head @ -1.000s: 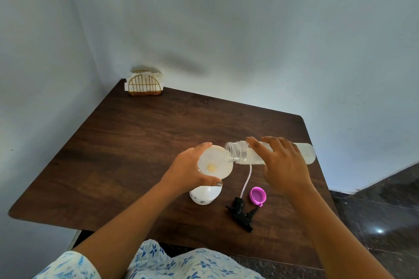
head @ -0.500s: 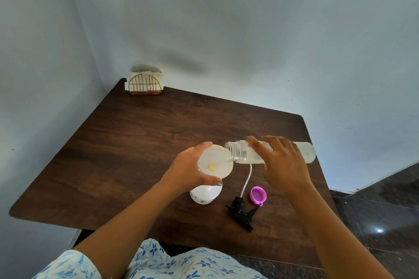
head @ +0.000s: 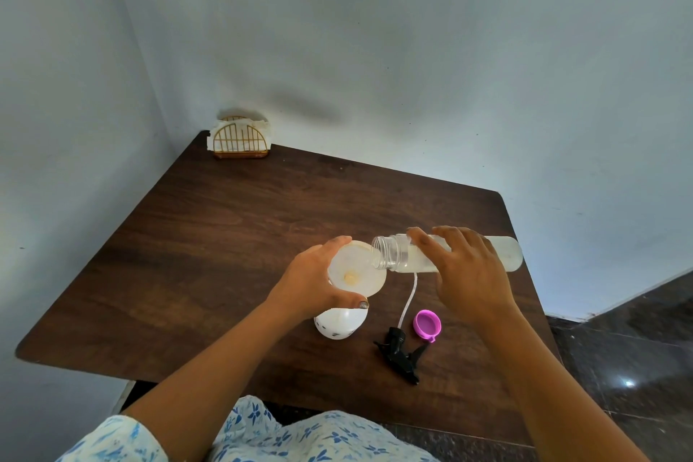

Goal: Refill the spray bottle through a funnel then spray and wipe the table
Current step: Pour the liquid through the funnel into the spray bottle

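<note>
Two hands busy here. Left hand [head: 311, 283] is wrapped around the funnel [head: 356, 268] sitting on the spray bottle [head: 340, 323], near-centre of the table [head: 225, 236]. Right hand [head: 465, 270] grips the refill bottle [head: 446, 253], lying almost flat, long axis left-right, mouth just over the funnel's right rim. Probably needs more tilt.

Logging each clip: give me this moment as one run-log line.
step: refill | left hand: holds funnel on spray bottle | right hand: tips bottle into funnel | sprayer, cap: on table
</note>
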A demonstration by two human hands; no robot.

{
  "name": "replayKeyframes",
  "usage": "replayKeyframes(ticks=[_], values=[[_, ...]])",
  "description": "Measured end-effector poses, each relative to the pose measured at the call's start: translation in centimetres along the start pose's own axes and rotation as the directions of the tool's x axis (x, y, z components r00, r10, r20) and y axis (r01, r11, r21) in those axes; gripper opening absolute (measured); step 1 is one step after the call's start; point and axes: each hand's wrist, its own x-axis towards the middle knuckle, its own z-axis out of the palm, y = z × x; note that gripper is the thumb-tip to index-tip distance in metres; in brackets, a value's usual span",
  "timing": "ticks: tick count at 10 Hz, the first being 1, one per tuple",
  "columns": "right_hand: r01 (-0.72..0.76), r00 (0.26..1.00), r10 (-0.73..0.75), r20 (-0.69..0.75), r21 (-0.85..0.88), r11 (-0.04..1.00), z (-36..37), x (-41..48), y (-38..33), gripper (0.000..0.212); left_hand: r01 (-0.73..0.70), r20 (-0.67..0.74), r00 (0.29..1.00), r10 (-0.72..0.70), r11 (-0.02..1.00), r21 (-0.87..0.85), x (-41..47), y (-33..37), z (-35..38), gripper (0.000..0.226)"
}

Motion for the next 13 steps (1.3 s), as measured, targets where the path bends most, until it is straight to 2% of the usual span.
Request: replayKeyframes(ticks=[7, 13], values=[[-0.002, 1.000, 0.002, 0.000, 0.021, 1.000, -0.03, -0.12, 0.07, 0.091, -0.008, -0.005, 1.000, 0.008, 1.000, 0.003, -0.05, -0.02, 0.03, 0.095], [-0.014, 0.998, 0.013, 0.059, 0.022, 1.000, -0.13, 0.02, -0.11, 0.092, -0.019, -0.005, 1.000, 0.019, 1.000, -0.006, -0.17, 0.17, -0.23, 0.091]])
